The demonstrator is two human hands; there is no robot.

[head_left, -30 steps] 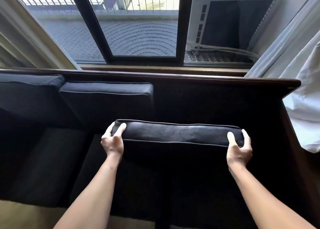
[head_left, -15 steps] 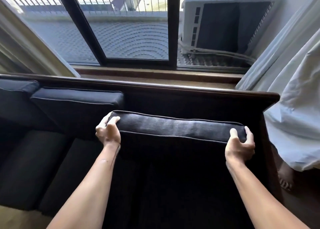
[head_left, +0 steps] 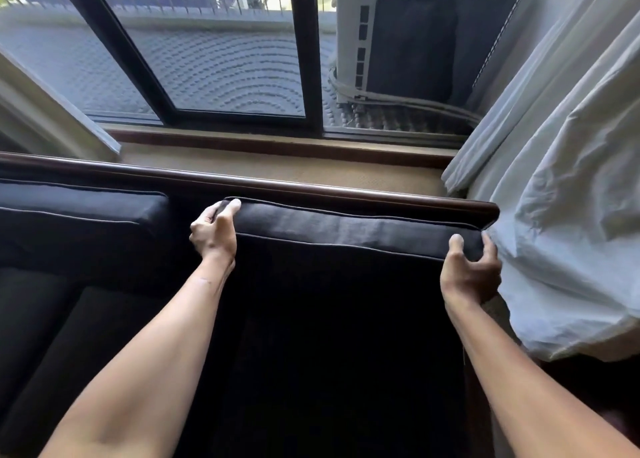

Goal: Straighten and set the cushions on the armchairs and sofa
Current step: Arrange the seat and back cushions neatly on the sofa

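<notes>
A dark navy back cushion (head_left: pixel 346 230) with pale piping stands upright at the right end of the sofa, its top edge close under the dark wooden back rail (head_left: pixel 311 189). My left hand (head_left: pixel 214 230) grips its upper left corner. My right hand (head_left: pixel 469 270) grips its upper right corner, beside the rail's end. A second matching back cushion (head_left: pixel 79 211) leans against the sofa back to the left. Dark seat cushions (head_left: pixel 52 336) lie below, partly hidden by my forearms.
A white curtain (head_left: pixel 561 215) hangs against the sofa's right end, touching the cushion corner. Behind the rail runs a strip of tan floor (head_left: pixel 277 168), then a dark-framed window (head_left: pixel 304 59) with an air-conditioner unit (head_left: pixel 433 38) outside.
Both hands have carried the cushion up and back to the wooden rail and toward the right end. The view has shifted forward and right, closer to the curtain.
</notes>
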